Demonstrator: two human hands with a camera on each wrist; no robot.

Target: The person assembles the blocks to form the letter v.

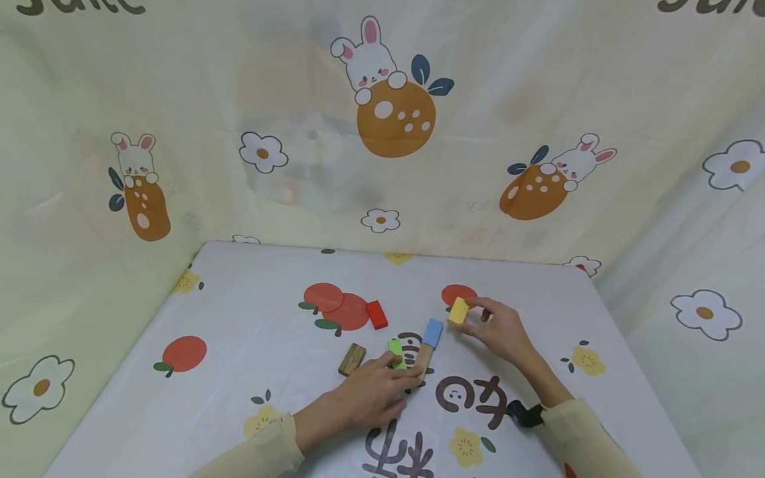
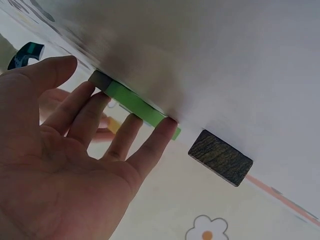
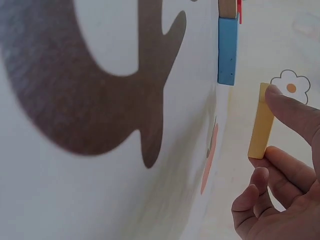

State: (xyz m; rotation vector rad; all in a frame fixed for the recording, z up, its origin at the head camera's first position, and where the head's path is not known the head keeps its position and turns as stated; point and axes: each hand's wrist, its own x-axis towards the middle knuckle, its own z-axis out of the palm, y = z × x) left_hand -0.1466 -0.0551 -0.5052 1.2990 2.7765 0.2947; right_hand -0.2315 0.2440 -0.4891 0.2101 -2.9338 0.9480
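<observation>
Pale yellow sleeves (image 1: 257,455) (slightly wrinkled); black fitting (image 1: 526,415) near right cuff (image 1: 562,415).

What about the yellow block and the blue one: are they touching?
Apart: the head view plainly shows a gap between the yellow block and the blue block.

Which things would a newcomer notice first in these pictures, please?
Probably the yellow block, pinched by the right hand, right of the blue block. Then the central printed rabbit with its brown fruit, high on the backdrop. The red block beside the printed red fruits also stands out.
</observation>
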